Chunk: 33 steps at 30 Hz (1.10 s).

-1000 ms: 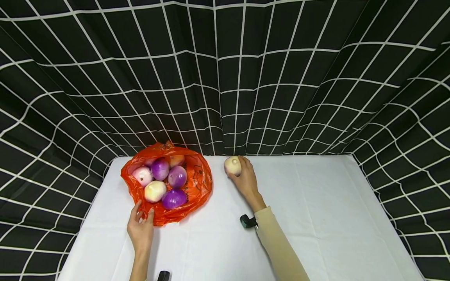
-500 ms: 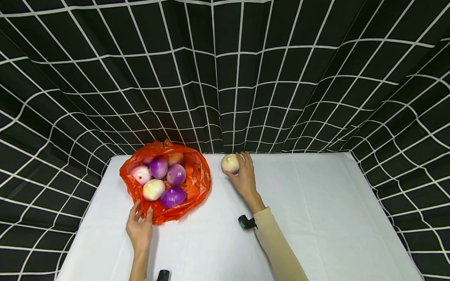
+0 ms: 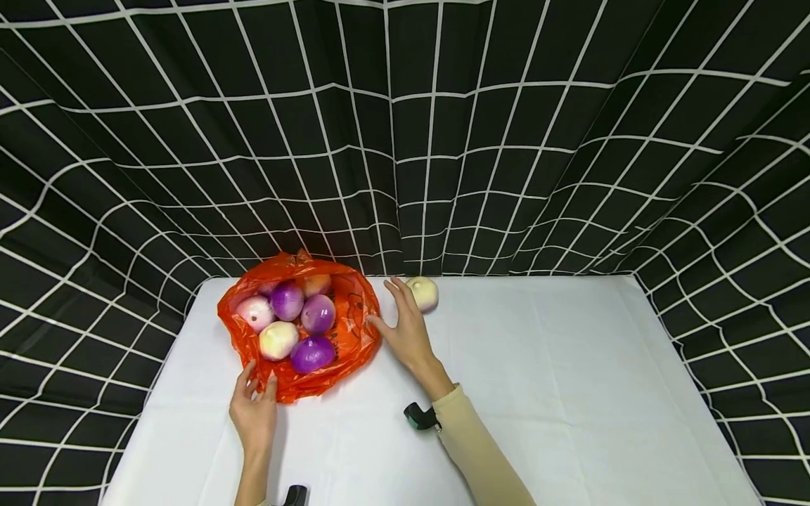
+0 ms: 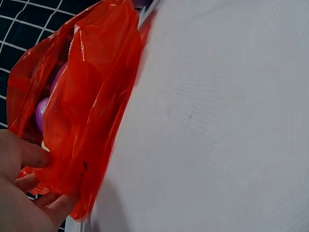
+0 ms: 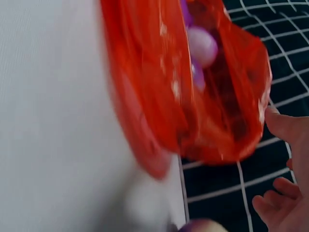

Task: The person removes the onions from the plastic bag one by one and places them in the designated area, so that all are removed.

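An orange-red plastic bag (image 3: pixel 363 299) lies with its mouth spread on the left of the table, holding several onions, among them a bright purple onion (image 3: pixel 313 355) and a pale onion (image 3: pixel 278 341). My left hand (image 3: pixel 252 418) holds the bag's near rim between thumb and fingers, as the left wrist view also shows. To the right of the bag is my right hand (image 3: pixel 408 337), fingers spread and holding nothing, its thumb close to the bag's right rim. Just behind its fingers, a pale onion with a purplish side (image 3: pixel 425 295) sits on the table near the back edge.
A white cloth covers the table (image 3: pixel 569 393). Black curtain with white grid lines (image 3: pixel 481 140) rises directly behind it and along both sides. A dark wrist camera (image 3: pixel 420 416) sticks out from the right sleeve (image 3: pixel 474 443).
My right hand has let go of the pale onion, leaving it on the table by the back edge, and has moved left toward the bag. My left hand stays at the bag's rim.
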Tool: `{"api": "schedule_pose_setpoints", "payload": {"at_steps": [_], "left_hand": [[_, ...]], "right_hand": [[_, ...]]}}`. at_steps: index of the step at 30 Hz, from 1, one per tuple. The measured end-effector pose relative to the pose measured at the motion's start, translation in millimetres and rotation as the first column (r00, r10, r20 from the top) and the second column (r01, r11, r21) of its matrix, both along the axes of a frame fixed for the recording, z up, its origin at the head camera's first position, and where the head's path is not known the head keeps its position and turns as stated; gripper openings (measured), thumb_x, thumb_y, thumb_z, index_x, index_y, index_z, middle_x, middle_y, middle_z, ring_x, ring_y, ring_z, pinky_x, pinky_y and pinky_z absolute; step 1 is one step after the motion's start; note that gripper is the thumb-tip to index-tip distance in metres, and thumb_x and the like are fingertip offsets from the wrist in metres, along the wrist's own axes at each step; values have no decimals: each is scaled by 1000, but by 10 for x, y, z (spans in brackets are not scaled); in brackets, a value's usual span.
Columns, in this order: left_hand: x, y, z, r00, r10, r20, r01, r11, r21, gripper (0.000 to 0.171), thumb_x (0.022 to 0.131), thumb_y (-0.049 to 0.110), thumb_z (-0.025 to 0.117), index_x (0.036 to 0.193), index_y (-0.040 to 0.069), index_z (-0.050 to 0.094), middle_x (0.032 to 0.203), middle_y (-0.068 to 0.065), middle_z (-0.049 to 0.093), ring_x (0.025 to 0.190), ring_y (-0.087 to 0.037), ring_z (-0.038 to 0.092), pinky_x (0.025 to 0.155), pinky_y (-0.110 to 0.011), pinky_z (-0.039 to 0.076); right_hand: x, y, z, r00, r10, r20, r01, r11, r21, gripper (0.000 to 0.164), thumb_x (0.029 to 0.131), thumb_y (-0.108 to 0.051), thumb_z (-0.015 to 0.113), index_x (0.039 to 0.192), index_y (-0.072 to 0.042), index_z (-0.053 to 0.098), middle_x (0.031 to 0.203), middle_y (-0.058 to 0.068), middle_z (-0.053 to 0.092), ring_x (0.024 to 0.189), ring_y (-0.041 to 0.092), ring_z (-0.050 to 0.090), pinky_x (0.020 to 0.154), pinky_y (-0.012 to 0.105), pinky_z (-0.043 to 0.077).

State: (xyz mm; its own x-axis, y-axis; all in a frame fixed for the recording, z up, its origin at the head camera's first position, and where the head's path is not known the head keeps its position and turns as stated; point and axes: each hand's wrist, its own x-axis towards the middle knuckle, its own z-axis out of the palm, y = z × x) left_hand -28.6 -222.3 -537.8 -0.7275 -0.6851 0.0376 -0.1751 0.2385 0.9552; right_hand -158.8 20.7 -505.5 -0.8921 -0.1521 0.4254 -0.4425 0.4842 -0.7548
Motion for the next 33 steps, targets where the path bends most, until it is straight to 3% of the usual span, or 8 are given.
{"api": "schedule_pose_setpoints", "payload": {"at_steps": [6,10,20,33], "left_hand": [[-20,39,9,1000,-8,-6,8,1000,12,46,89,-4,64,134,-1,56,131,-22,57,106,-28,57,72,-2,43],[-38,55,16,1000,-19,-7,19,1000,5,46,89,-4,64,134,-1,56,131,-23,56,108,-32,57,71,-2,42],[-5,18,-6,1000,3,6,-3,1000,-12,45,89,-5,64,133,-2,56,125,-23,59,91,0,52,69,-2,42],[7,3,-22,1000,-14,9,14,1000,-17,45,89,-4,64,133,-1,57,125,-24,59,93,-1,52,69,-2,43]], "right_hand": [[101,-179,39,999,41,-1,-41,999,-11,71,81,-21,81,140,-1,48,146,13,43,135,29,43,109,41,36],[164,-289,42,998,69,-2,-69,997,-20,71,81,-21,81,139,1,48,145,15,44,133,29,45,109,40,37],[414,-741,19,978,142,150,-156,984,85,78,83,-34,79,144,-2,42,146,13,43,132,26,47,108,35,38],[547,-1000,-150,977,28,212,-81,966,246,92,77,-48,80,144,1,41,141,15,48,127,26,50,106,36,41]]}}
